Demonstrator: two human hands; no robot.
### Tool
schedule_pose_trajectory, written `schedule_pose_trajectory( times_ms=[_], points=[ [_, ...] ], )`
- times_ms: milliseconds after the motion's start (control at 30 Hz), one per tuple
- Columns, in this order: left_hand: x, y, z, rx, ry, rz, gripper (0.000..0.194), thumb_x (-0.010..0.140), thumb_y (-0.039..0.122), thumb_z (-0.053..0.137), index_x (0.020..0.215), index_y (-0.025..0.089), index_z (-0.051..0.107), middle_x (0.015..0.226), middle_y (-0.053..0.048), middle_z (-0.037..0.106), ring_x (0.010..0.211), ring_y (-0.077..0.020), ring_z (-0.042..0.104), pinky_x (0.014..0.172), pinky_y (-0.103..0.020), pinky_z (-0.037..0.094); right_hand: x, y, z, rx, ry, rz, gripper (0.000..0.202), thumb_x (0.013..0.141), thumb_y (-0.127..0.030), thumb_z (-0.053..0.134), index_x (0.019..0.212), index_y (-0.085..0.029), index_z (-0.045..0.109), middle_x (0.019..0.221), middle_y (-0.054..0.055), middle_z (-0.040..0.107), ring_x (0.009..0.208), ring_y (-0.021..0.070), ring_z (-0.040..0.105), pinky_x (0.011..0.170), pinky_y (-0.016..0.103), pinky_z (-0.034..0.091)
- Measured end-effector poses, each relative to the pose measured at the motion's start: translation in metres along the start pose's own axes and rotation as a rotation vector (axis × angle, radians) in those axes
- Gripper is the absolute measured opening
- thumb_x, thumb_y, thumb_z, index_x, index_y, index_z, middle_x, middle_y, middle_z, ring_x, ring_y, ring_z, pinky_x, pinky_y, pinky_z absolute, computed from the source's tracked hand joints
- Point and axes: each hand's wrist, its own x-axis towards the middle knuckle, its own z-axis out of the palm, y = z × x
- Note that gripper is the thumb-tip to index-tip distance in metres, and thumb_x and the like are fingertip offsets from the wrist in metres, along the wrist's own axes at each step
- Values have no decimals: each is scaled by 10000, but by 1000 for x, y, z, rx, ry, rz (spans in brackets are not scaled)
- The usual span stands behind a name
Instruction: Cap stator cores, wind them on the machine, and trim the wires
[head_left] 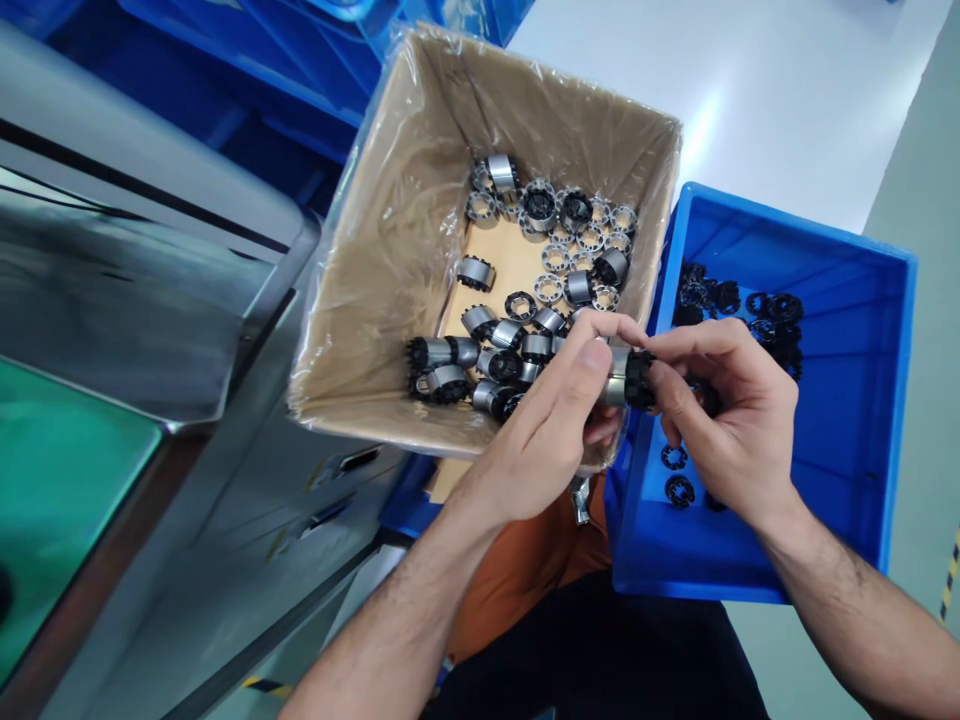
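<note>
My left hand (551,420) is wrapped round a silver metal cylinder (616,376) over the near right edge of the lined carton. On the cylinder's right end sits a black toothed ring (640,379). The fingertips of my right hand (724,415) pinch that ring, above the left side of the blue bin. Another black ring (703,397) shows partly beneath my right fingers. Inside the carton lie several silver cylinders with black ends (476,272) and several flat silver rings (555,258).
The plastic-lined carton (367,250) stands left of the blue bin (840,420), which holds several black rings (784,308). A metal machine (142,220) with a green surface (60,500) is at left. Blue crates (277,50) and a white table (750,100) are behind.
</note>
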Motion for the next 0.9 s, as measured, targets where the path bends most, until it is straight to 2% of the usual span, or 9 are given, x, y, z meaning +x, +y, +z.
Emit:
schedule_pose_trajectory(
  times_ms=[133,333,500,567,667,733,800,900],
  points=[
    [0,0,-1,-6,-9,-20,409,1245,687,494,1454,352,602,872,12,526,653,-158,450,601,-304,418,-1,1,0,-97,8,-79,167,1089,-138,771,1135,-268,864,989,13,813,786,145,756,596,290,546],
    [0,-1,-4,-8,-39,-12,389,1254,662,474,1454,354,602,893,2,533,680,-166,465,607,-301,426,-4,1,2,-107,22,-90,179,1120,-130,742,1128,-273,849,989,2,797,772,128,672,617,290,497],
    [1,0,-5,-52,-97,-26,380,1250,648,505,1487,374,618,898,8,491,678,-157,461,567,-268,420,-3,6,6,-186,98,-265,142,1099,-161,786,1038,-268,857,943,28,770,843,175,693,663,331,529],
    [2,1,-5,-26,-105,-13,409,1222,644,601,1524,370,621,920,7,515,698,-154,497,585,-265,439,-2,9,8,-179,112,-257,132,1099,-185,788,1012,-264,848,905,23,736,841,179,676,671,334,527],
    [4,2,-5,38,-93,27,485,1173,598,739,1570,344,625,1011,-16,648,773,-161,618,650,-265,524,-2,12,9,-113,94,-205,100,1083,-188,793,1021,-255,834,875,-5,708,782,155,629,677,323,511],
    [5,2,-5,74,-66,49,497,1170,621,735,1554,315,661,1116,-51,733,841,-181,709,708,-281,590,-2,13,9,-108,95,-208,110,1074,-170,789,1022,-258,830,872,-13,709,753,144,616,675,319,507],
    [7,2,-6,105,-59,62,537,1155,679,728,1526,292,696,1170,-78,769,876,-208,763,742,-305,635,-4,13,9,-175,116,-283,151,1072,-154,771,998,-272,831,848,-7,703,748,155,622,668,329,510],
    [11,0,-7,112,-80,72,614,1078,712,820,1498,277,713,1166,-82,768,858,-224,783,754,-332,668,-4,14,11,-287,164,-431,171,1044,-155,777,953,-287,836,805,7,693,752,179,635,653,348,516]
  ],
)
